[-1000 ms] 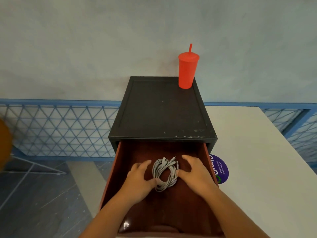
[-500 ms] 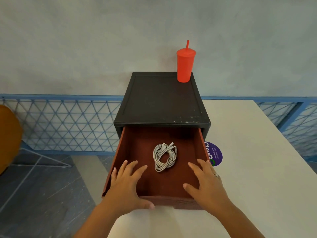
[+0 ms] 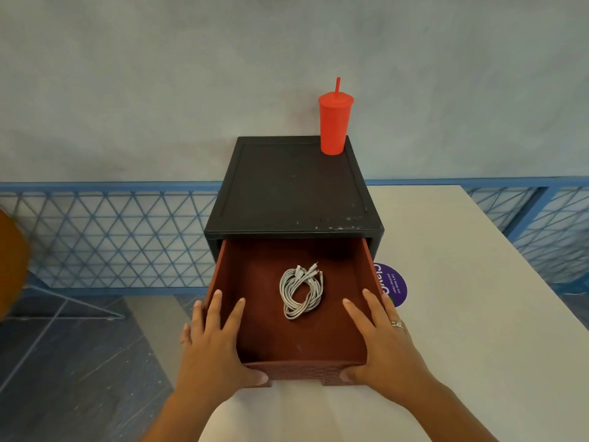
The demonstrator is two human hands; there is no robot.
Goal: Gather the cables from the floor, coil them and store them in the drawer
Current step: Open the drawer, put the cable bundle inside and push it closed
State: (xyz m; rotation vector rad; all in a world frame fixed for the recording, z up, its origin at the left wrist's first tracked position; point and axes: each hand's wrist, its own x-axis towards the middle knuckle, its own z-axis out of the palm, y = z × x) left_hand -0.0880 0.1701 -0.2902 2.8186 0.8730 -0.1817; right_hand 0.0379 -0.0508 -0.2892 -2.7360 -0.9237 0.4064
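Observation:
A coil of grey-white cables [image 3: 301, 291] lies on the floor of the pulled-out red-brown drawer [image 3: 255, 314], connectors pointing away from me. The drawer belongs to a black cabinet [image 3: 293, 193] standing on a white table. My left hand [image 3: 216, 346] rests over the drawer's front left corner, fingers straight and spread, thumb against the front panel. My right hand [image 3: 381, 342] mirrors it at the front right corner, thumb on the front panel. Neither hand touches the cables.
A red tumbler with a straw [image 3: 334, 122] stands on the cabinet's back right corner. A purple round sticker [image 3: 393, 285] lies on the white table [image 3: 462, 298] right of the drawer. Blue lattice railing [image 3: 111, 234] runs behind; dark floor lies at left.
Both hands let go of the coil and drew back from the drawer's middle to its front corners. The coil stays lying in the drawer.

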